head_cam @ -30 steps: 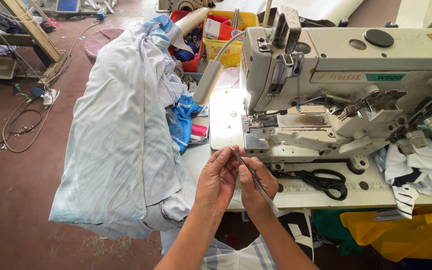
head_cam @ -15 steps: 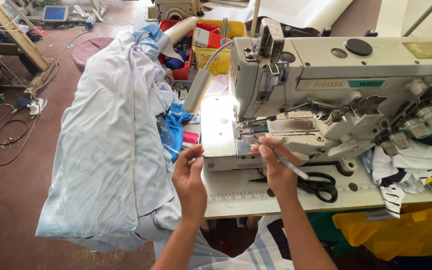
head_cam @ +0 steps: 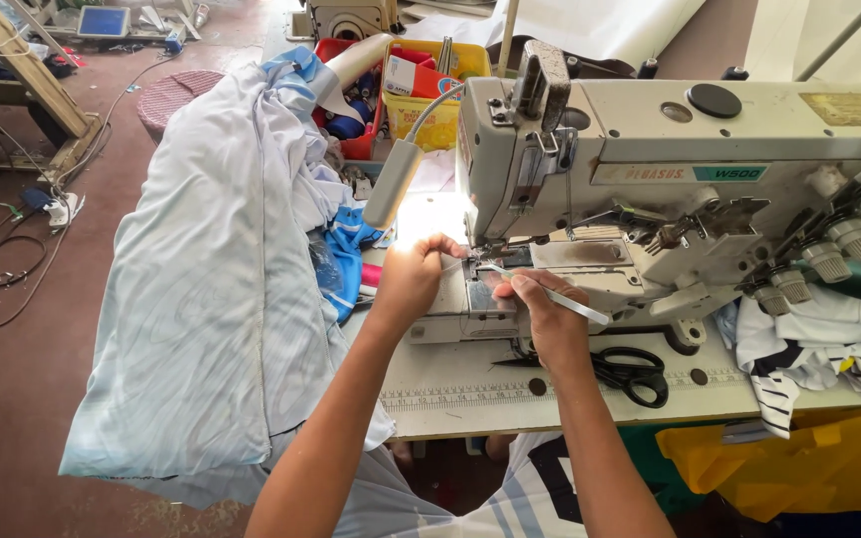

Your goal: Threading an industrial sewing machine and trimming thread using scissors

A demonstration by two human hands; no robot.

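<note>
Far left: brown floor (head_cam: 12, 399) with loose cables (head_cam: 2, 264) and a wooden frame leg (head_cam: 27, 70). Next, a big pale blue-white garment (head_cam: 201, 299) draped over the bench's left end and hanging down toward the floor; a bright blue cloth scrap (head_cam: 346, 259) sits just beside it at the bench edge. Behind that, a red bin (head_cam: 363, 144) and a yellow bin (head_cam: 430, 115) with spools and odds, both at the back of the bench (head_cam: 460, 399). A small gooseneck lamp (head_cam: 391, 184) hangs over the needle area, glare strong underneath. Left hand (head_cam: 413, 281) rests at the left side of the needle plate, grip curled nearly closed, fingertips pinched together at the presser foot; too bright and small to tell whether it has thread or anything else between them. Right hand (head_cam: 540, 319) is just right of it, the two near but apart, grip closed on slim metal tweezers (head_cam: 550, 294), thumb and forefinger pinching the shaft; the tip points left into the needle area, the back end sticks out to the right. Both work under the head of the off-white industrial sewing machine (head_cam: 670, 139). Black scissors (head_cam: 630, 371) lie flat on the bench just right of the right wrist. Far right: thread tension knobs (head_cam: 849, 234) on the machine, striped white-and-dark fabric (head_cam: 819, 344) piled below, yellow cloth (head_cam: 779, 463) under the bench edge.
</note>
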